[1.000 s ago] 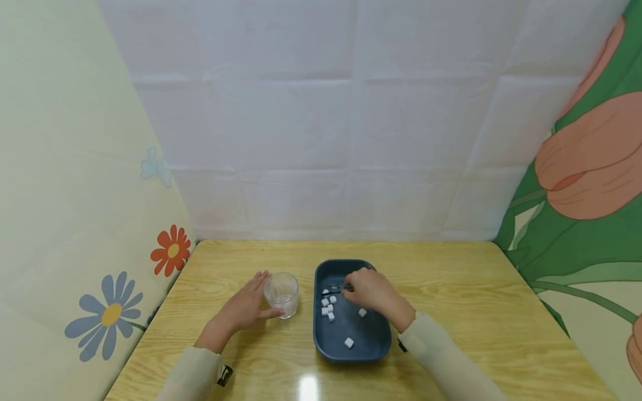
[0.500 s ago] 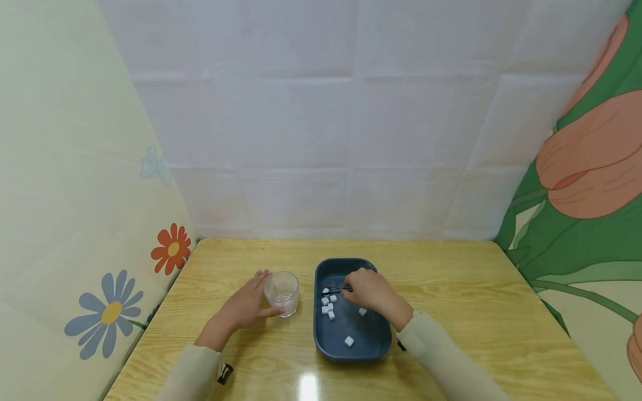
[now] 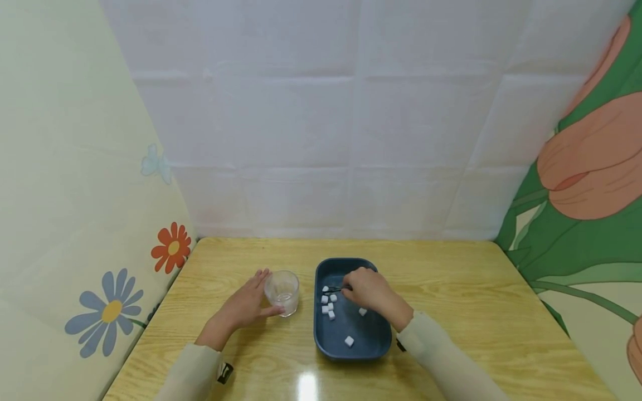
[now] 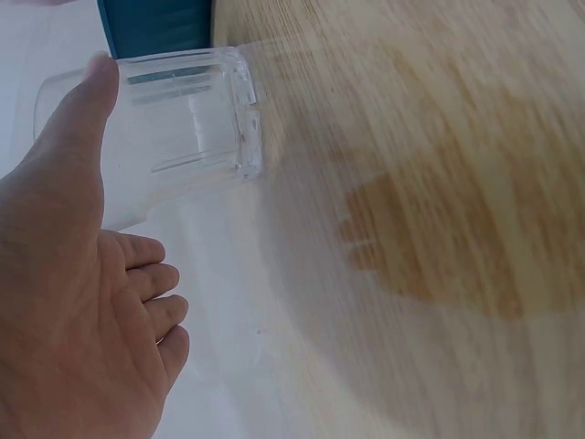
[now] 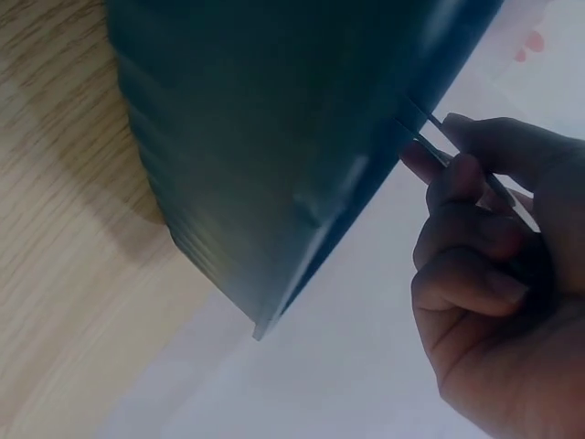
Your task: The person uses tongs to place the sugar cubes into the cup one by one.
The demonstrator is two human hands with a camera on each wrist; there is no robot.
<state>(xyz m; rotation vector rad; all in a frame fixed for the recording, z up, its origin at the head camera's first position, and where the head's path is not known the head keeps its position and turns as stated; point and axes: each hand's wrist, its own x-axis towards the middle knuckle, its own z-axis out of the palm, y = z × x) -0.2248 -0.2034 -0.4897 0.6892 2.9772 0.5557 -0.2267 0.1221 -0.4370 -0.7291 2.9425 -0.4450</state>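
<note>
My left hand [image 3: 246, 303] holds the clear drinking glass [image 3: 282, 293], thumb along its near side and fingers at its far left. In the left wrist view, the thumb lies over the side of the glass [image 4: 183, 119], while the other fingers bend slightly beside it. My right hand [image 3: 370, 288] pinches dark, slim tweezers [image 3: 341, 288] above the blue tray [image 3: 351, 356]. The tweezers' tips are right at a small white cube [image 3: 325, 289] near the tray's left wall. In the right wrist view, thumb and fingers grip the tweezers [image 5: 430, 146]; the tray wall hides their tips.
Several more white cubes [image 3: 330, 306] cluster along the tray's left side. One cube [image 3: 349, 341] sits nearer its front, another [image 3: 363, 312] below the right hand. The tray stands right of the glass on a wooden table [image 3: 451, 278]. White cloth [image 3: 321, 139] hangs behind, printed cloths at both sides.
The tweezers' two arms have drawn closer together at the white cube by the tray's left wall. My left hand and the glass have stayed in place.
</note>
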